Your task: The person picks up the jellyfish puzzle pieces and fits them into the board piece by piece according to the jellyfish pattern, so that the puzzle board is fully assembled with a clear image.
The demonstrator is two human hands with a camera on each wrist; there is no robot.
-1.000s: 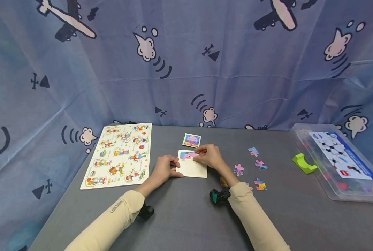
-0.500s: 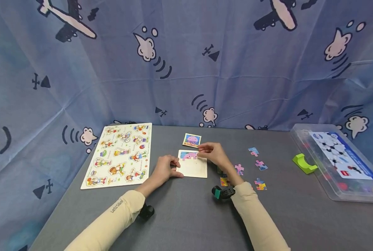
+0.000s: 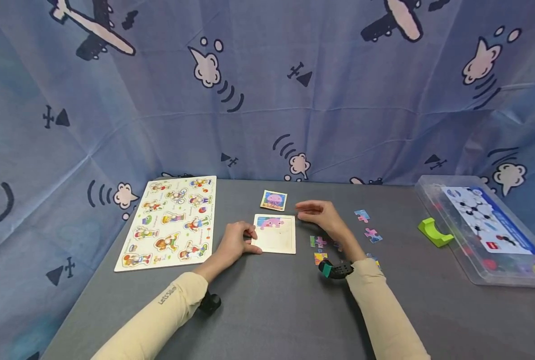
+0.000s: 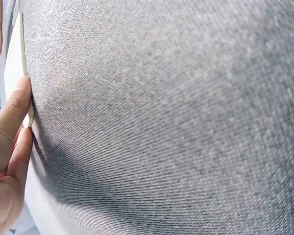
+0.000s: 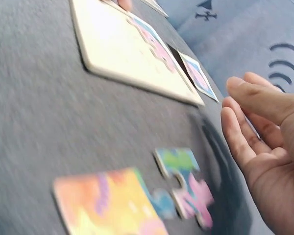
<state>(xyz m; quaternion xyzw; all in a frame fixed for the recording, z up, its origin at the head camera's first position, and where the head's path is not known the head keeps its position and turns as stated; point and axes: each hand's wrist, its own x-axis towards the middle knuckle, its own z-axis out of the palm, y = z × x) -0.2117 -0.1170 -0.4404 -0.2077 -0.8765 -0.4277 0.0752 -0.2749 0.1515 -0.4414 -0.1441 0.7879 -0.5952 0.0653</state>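
A pale square puzzle tray (image 3: 274, 243) lies on the grey table, with joined pink and blue jigsaw pieces (image 3: 271, 223) along its top left. My left hand (image 3: 232, 242) holds the tray's left corner between thumb and fingers, as the left wrist view also shows at the tray's edge (image 4: 22, 54). Just off the tray's right side is my right hand (image 3: 320, 216), fingers loosely extended and holding nothing. Below it in the right wrist view are a yellow-orange jigsaw piece (image 5: 105, 203) and a pink-and-green one (image 5: 191, 188). Behind the tray sits a small octopus picture card (image 3: 274, 200).
More loose pieces, such as a blue one (image 3: 362, 216) and a pink one (image 3: 373, 235), lie to the right. Beyond them are a green curved block (image 3: 435, 233) and a clear plastic case (image 3: 465, 260). A large picture board (image 3: 164, 225) occupies the left.
My right hand has let go of the piece at the tray's upper edge and moved right, off the tray. My left hand stays at the tray's corner.
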